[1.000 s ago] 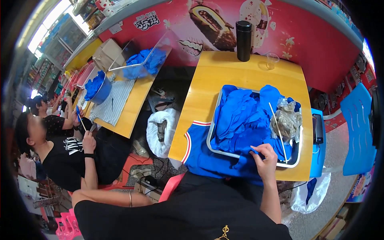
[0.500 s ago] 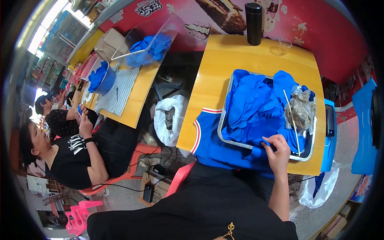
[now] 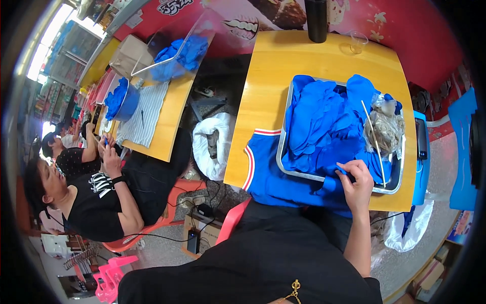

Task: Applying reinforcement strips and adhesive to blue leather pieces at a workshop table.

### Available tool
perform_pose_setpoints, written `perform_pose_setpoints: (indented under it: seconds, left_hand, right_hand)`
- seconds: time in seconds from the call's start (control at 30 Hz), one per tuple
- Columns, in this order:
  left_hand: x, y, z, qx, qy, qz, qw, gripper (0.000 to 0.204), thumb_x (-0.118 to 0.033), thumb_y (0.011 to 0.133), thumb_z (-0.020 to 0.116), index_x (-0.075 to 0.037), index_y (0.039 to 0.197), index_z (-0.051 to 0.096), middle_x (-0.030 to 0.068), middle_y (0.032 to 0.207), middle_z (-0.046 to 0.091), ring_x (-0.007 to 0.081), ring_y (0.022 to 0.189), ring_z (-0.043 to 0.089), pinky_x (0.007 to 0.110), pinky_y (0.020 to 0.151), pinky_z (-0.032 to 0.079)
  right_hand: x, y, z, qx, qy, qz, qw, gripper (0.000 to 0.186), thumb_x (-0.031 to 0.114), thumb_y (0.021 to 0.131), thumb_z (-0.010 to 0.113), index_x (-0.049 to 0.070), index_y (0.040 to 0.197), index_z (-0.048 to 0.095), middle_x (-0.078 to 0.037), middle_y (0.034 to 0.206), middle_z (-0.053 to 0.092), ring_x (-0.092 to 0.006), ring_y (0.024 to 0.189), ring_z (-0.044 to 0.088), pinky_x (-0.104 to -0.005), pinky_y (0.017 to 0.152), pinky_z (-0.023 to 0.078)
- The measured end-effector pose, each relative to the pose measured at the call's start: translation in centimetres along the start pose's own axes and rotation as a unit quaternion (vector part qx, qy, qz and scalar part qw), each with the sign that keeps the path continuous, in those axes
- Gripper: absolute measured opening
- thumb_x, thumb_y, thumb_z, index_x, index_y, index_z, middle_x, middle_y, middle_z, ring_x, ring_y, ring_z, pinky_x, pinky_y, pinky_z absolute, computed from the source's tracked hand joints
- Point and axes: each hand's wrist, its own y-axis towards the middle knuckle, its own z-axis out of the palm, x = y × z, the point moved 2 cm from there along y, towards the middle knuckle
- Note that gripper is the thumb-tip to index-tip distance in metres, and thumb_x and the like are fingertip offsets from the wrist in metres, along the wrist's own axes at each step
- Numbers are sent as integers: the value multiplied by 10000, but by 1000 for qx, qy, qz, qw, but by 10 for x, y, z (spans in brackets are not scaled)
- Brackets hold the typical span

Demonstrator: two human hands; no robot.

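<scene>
My right hand (image 3: 358, 186) is over the front rim of a metal tray (image 3: 304, 175), thumb and forefinger closed on the edge of a blue cloth piece (image 3: 334, 186) that hangs across the rim. My left hand is out of view. Many thin blue cloth pieces (image 3: 314, 121) lie heaped in the tray. At its right side, a clear plastic bag with greyish-brown contents (image 3: 387, 129) rests on more blue cloth. A thin pale stick (image 3: 373, 142) leans across the tray beside the bag. Under the tray's front, a blue garment with red-and-white trim (image 3: 271, 185) spreads over the table edge toward my lap.
A black tumbler (image 3: 316, 20) and a clear plastic cup (image 3: 358, 43) stand at the back of the yellow table (image 3: 273, 55). White bags (image 3: 202, 154) sit on the floor to both sides. At left, a seated person (image 3: 83, 200) works by another table with a blue-filled bowl (image 3: 129, 104).
The view has shifted slightly, so the table sits higher in it. My right hand stays at the tray's front rim with little visible change. The person at left has shifted slightly.
</scene>
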Motion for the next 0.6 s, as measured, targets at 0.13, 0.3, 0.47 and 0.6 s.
perform_pose_setpoints:
  seconds: [0.13, 0.3, 0.47, 0.6]
  left_hand:
    - [-14, 1, 2, 39, -1, 6, 999, 626, -584, 878, 409, -50, 1171, 554, 139, 1022, 635, 270, 937, 606, 388, 805, 484]
    - [-18, -10, 5, 88, -4, 1, 996, 644, -597, 874, 403, -48, 1178, 546, 139, 1013, 635, 269, 929, 608, 387, 801, 488]
    - [-40, -17, -5, 139, 4, 3, 990, 662, -610, 871, 398, -45, 1186, 538, 139, 1004, 636, 268, 921, 610, 385, 797, 492]
    - [-53, -33, -13, 175, 2, -1, 984, 676, -621, 868, 393, -44, 1192, 531, 139, 996, 636, 267, 915, 612, 383, 793, 495]
  right_hand:
    - [-2, -1, -1, -1, -6, 5, 1000, 146, 32, 672, 719, 56, 810, 677, -67, 766, 587, -205, 694, 582, -283, 599, 442]
    - [0, -3, 0, 2, -10, 16, 1000, 151, 28, 670, 721, 51, 813, 678, -67, 764, 585, -198, 688, 577, -280, 593, 436]
    - [1, -1, 3, -9, -7, 3, 1000, 163, 18, 668, 720, 50, 822, 679, -67, 770, 580, -194, 692, 569, -277, 601, 436]
    - [-8, -1, -4, -1, -9, 20, 1000, 164, 7, 673, 715, 47, 828, 677, -68, 777, 580, -192, 698, 569, -273, 611, 438]
